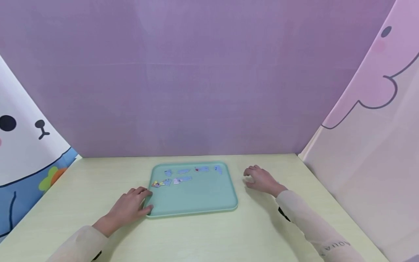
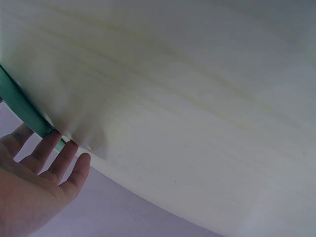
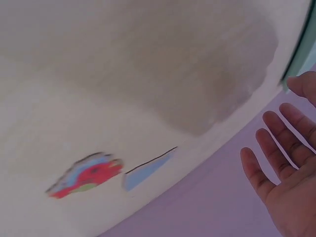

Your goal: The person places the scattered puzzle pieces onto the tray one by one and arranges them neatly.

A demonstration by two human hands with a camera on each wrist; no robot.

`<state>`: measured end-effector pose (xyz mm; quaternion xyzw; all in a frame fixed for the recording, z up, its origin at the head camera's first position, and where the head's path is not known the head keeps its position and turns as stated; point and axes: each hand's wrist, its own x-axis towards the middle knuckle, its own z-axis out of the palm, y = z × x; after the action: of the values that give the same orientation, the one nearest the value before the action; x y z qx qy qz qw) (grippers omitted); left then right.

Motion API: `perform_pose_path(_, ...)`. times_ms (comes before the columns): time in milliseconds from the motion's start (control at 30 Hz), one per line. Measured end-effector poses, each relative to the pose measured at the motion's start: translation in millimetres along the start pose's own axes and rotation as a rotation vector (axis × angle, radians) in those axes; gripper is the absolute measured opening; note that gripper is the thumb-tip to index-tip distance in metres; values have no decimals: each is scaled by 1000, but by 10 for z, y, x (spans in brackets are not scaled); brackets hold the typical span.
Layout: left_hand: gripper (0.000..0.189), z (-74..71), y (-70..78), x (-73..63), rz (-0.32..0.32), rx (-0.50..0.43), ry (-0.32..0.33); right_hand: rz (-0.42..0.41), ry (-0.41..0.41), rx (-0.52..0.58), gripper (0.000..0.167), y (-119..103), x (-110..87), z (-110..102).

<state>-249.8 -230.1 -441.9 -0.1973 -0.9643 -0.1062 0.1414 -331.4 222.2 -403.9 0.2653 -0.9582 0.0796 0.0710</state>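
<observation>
A mint-green tray (image 1: 196, 200) lies on the table with several flat, irregular printed pieces, mostly light blue, in its far half. Two joined-looking pieces (image 1: 162, 183) with yellow and pink print are near its left side. My left hand (image 1: 129, 205) rests against the tray's left edge, fingers spread and gently bent. My right hand (image 1: 262, 180) hovers over the table just right of the tray, its fingers loosely curved around nothing. In the right wrist view, a red and blue piece (image 3: 89, 175) and a pale blue pointed piece (image 3: 148, 170) lie on the table near that hand.
The pale wooden table (image 1: 190, 240) meets a purple cloth wall (image 1: 209, 80) behind the tray. Printed cloth walls stand at both sides, with a white cartoon animal (image 1: 26, 145) on the left and a pink shape (image 1: 376, 80) on the right.
</observation>
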Motion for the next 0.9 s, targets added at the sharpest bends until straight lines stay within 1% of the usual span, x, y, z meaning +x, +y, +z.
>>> perform_pose_path(233,40,-1,7,-4,7,8,7,67,13,-12,21,192,-180,2)
perform_pose_path(433,40,11,2,5,6,9,8,91,31,-9,21,334,-310,-11)
perform_pose_path(667,41,24,-8,10,5,2,2,122,24,-24,21,470,-438,-18)
perform_pose_path(767,41,26,-9,12,5,3,0,136,25,-20,21,507,-478,-29)
perform_pose_path(900,41,27,-11,13,2,5,-2,135,33,-29,21,548,-525,-44)
